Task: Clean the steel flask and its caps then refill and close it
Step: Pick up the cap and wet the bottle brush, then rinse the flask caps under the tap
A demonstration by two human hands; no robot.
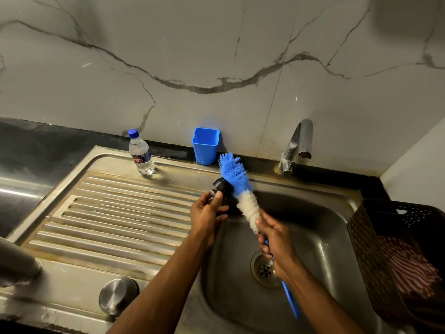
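Note:
My left hand (208,213) pinches a black inner cap (221,188) above the left rim of the sink basin (313,227). My right hand (274,239) grips the blue handle of a bottle brush (238,186), whose blue and white bristles press against the cap's right side. The steel flask (16,263) lies blurred at the left edge on the drainboard. A round steel outer cap (118,295) stands on the drainboard near the front edge.
A small plastic water bottle (140,153) and a blue plastic cup (206,145) stand at the back of the ribbed drainboard (108,213). A steel tap (296,145) rises behind the basin. A dark basket (375,237) with a striped cloth sits at the right.

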